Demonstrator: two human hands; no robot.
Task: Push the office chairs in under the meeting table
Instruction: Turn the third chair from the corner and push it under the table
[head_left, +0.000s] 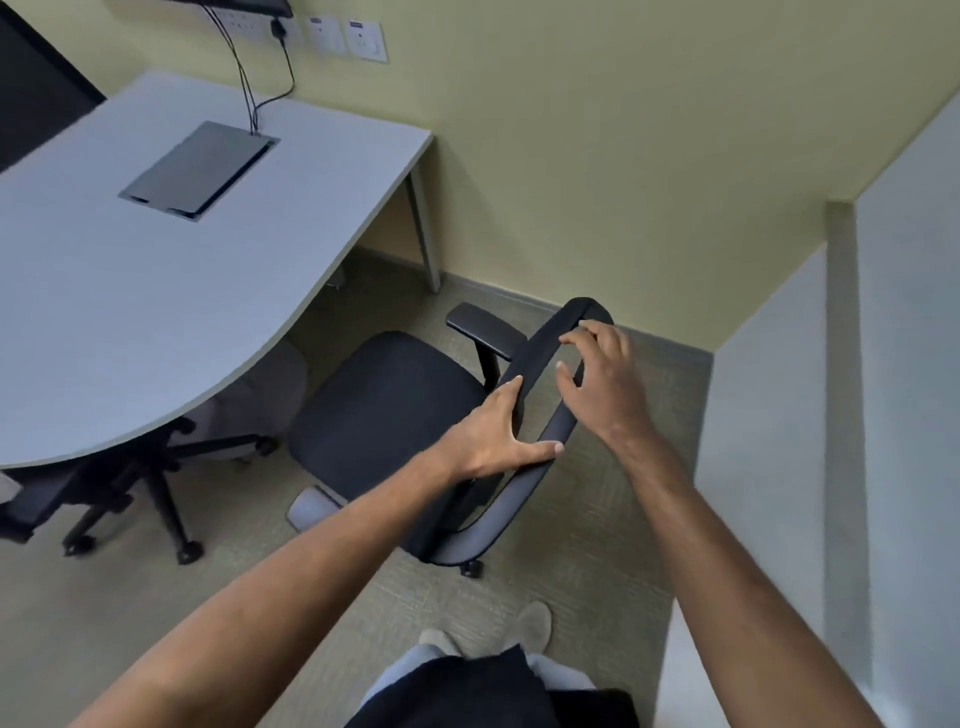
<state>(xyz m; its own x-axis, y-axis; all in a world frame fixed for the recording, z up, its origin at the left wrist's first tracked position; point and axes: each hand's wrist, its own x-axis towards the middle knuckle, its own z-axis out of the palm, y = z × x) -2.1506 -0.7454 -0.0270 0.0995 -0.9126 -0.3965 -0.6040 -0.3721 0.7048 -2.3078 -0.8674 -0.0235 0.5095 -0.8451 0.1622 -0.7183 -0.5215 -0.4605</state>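
I see a grey curved worktop against yellow walls, carpet below. My left hand clamps the chair backrest; my right hand hovers, fingers apart

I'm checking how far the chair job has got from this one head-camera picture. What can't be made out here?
- Black chair: base and most wheels hidden under its seat and backrest.
- Second chair: seat and back hidden beneath the table.
- Right hand: open by the backrest top; contact uncertain.
- Left hand: grips the backrest; palm hidden.
- Table: cut off by the left edge.
- Wall sockets: too small to read.
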